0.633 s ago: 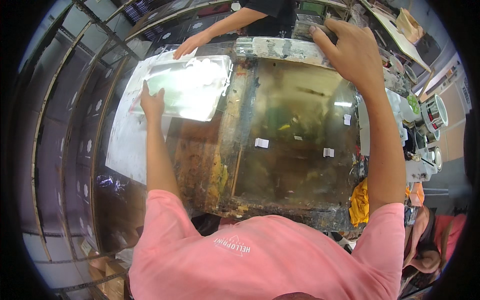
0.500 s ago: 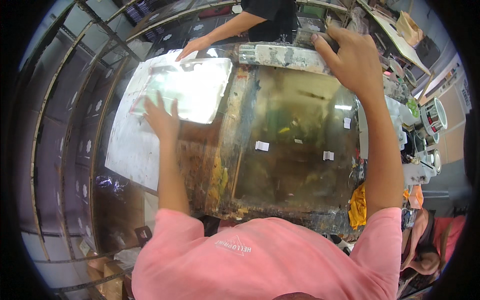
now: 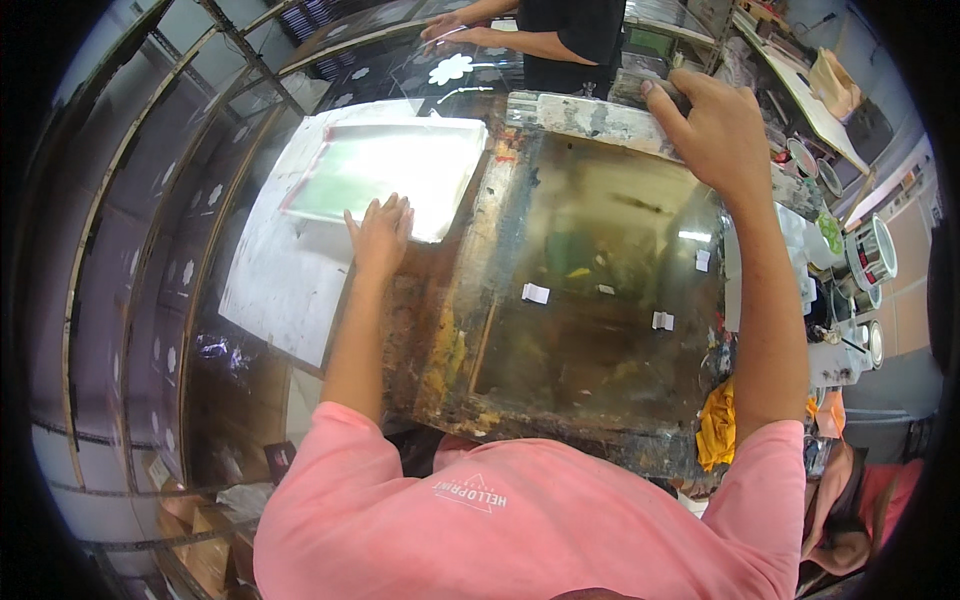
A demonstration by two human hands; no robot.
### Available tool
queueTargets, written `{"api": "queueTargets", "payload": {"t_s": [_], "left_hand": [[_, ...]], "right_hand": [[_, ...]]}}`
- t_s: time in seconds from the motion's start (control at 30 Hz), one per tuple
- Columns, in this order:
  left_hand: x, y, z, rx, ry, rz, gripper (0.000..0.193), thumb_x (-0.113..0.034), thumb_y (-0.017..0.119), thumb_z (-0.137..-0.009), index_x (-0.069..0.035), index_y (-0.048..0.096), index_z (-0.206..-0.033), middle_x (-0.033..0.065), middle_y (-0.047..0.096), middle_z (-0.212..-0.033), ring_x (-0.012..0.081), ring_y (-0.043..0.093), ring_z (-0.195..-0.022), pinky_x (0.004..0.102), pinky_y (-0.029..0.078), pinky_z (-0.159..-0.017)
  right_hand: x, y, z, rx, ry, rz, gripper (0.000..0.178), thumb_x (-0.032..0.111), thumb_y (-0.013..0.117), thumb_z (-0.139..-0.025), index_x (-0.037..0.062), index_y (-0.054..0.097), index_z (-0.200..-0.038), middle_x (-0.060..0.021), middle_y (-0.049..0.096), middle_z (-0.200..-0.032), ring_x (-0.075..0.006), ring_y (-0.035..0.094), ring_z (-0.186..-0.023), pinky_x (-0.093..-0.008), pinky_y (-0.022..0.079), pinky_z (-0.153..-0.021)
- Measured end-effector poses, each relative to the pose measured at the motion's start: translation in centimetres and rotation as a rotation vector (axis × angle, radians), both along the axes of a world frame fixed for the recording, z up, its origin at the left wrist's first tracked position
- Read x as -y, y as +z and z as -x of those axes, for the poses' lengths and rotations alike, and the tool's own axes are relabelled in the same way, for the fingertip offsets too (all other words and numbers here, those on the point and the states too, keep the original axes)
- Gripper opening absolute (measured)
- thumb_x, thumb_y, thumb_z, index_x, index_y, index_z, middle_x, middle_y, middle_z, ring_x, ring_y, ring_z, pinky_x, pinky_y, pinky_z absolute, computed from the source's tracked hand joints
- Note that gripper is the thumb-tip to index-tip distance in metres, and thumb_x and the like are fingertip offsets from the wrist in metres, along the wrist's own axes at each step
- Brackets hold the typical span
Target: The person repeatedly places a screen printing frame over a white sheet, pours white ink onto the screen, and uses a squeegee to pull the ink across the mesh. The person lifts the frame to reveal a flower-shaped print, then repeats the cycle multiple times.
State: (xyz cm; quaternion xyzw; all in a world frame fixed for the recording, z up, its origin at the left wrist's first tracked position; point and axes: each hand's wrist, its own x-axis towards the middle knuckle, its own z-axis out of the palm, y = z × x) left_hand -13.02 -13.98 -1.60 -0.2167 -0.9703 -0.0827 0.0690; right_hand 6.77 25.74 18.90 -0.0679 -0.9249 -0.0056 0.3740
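Several fingers of the left hand (image 3: 380, 238) lie spread and relaxed at the near edge of the glossy pale sheet (image 3: 375, 165), clenching nothing; they seem to rest on it rather than pinch it. Compared with a moment earlier, this hand has moved rightward along that edge. The right hand (image 3: 722, 135) curls over the far side of the large framed screen (image 3: 600, 360), near its right end; what lies under those fingers, and how firmly they close, I cannot tell. The pale sheet sits on white paper (image 3: 275, 270), just left of the screen, which carries small white tabs (image 3: 535, 293). Farther out, the co-worker's hands (image 3: 468, 36) are clear of the pale sheet, where one reached earlier, and a clear film with a white flower print (image 3: 450, 68) now shows beyond it, near them. That seems to mean a printed layer has come away, leaving the pale sheet to the left hand alone. A yellow cloth (image 3: 717, 428) lies by the screen's near right corner.
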Motion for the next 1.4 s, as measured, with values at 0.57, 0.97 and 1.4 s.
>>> {"api": "queueTargets", "payload": {"t_s": [0.57,0.97,1.4], "left_hand": [[-3.9,7.9,-0.3,-0.006,-0.263,-0.184,0.047,-0.045,0.052,-0.110,-0.007,0.078,-0.122,0.0167,0.076,-0.122,0.0381,0.069,-0.117,0.0608,0.022,-0.127],[-21.8,-6.0,-17.7,0.129,-0.759,-0.091,0.113,-0.091,0.055,-0.083,-0.005,0.052,-0.156,0.0255,0.039,-0.165,0.0469,0.029,-0.156,0.0669,0.007,-0.128],[-26.1,-6.6,-21.9,0.030,-0.878,-0.134,0.123,-0.099,0.053,-0.072,-0.007,0.055,-0.154,0.0215,0.043,-0.163,0.0433,0.035,-0.154,0.0786,-0.003,-0.122]], "right_hand": [[-0.4,-0.1,0.2,-0.009,-0.012,-0.049,0.053,0.050,0.058,-0.101,0.0006,0.075,-0.105,-0.0199,0.073,-0.093,-0.0404,0.068,-0.093,-0.0493,0.047,-0.085],[0.4,1.2,0.2,-0.016,0.064,0.029,0.053,0.047,0.056,-0.094,0.0007,0.073,-0.076,-0.0219,0.071,-0.076,-0.0406,0.070,-0.077,-0.0527,0.046,-0.081],[-0.4,1.6,0.9,-0.036,0.026,0.009,0.059,0.046,0.056,-0.094,-0.0061,0.075,-0.075,-0.0286,0.070,-0.072,-0.0431,0.072,-0.075,-0.0521,0.056,-0.079]]}}
